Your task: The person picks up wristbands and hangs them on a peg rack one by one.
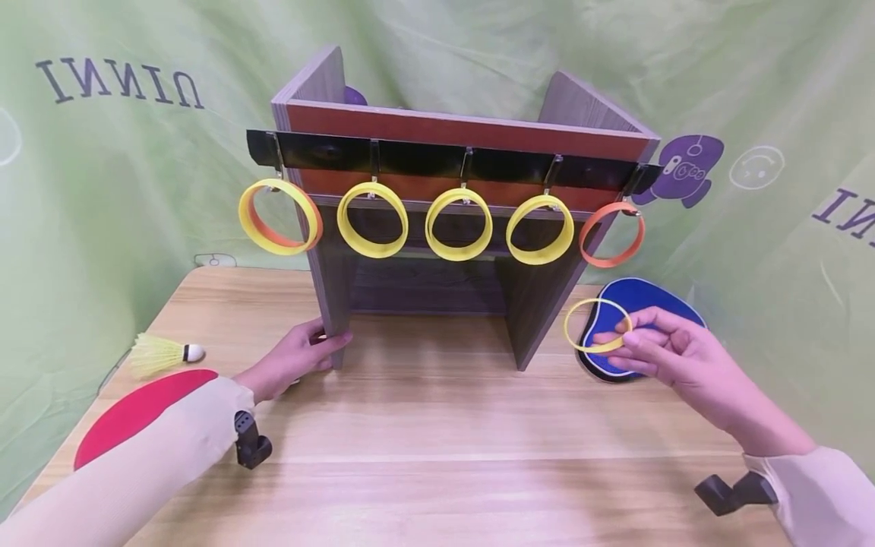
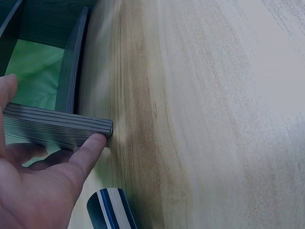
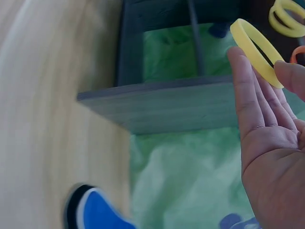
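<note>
My left hand [image 1: 290, 361] grips the lower front edge of the left side panel [image 1: 331, 296] of a grey wooden stand. In the left wrist view, thumb and fingers lie on either side of that panel [image 2: 57, 125]. Between thumb and fingers, my right hand [image 1: 683, 349] pinches a yellow wristband ring [image 1: 596, 349], beside the stand's right panel and above a blue paddle. The right wrist view shows this yellow ring [image 3: 252, 53] near the fingertips. Along the stand's front, a black hook bar [image 1: 420, 158] carries yellow rings, an orange ring [image 1: 613, 263] at far right, and yellow with orange at far left.
A yellow shuttlecock [image 1: 156, 355] and a red paddle [image 1: 140, 406] lie on the left of the wooden table [image 1: 437, 433]. At the right is the blue paddle [image 1: 632, 292]. Green printed cloth [image 1: 137, 175] hangs behind and at both sides.
</note>
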